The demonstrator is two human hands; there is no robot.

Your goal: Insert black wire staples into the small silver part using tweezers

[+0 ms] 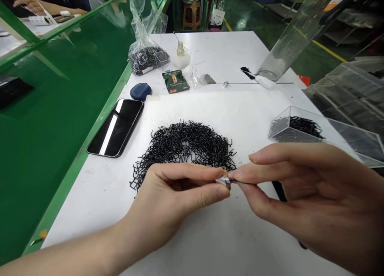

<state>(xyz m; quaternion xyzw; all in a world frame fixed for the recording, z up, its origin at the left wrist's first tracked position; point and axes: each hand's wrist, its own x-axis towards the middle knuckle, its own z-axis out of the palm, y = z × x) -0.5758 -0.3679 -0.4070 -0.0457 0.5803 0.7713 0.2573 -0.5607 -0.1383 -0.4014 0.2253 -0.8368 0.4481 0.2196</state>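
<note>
Between the thumb and forefinger of my left hand [180, 196] is a small silvery metal piece [224, 181], shaped like a short cone. My right hand [303, 192] pinches a thin black bent piece [236, 181] whose end meets the metal piece; whether it sits inside I cannot tell. The other fingers of my right hand are loosely curled. Just beyond my hands, a curved heap of small black bent pieces [192, 136] lies on the white table [210, 104], partly hidden by my left hand.
A phone [115, 128] and a dark blue case [141, 91] lie at the left. Behind are a bag of black pieces [147, 60], a small bottle [180, 49] and a green packet [175, 81]. Right stand a clear tray [280, 128] and a tilted clear cylinder [291, 40].
</note>
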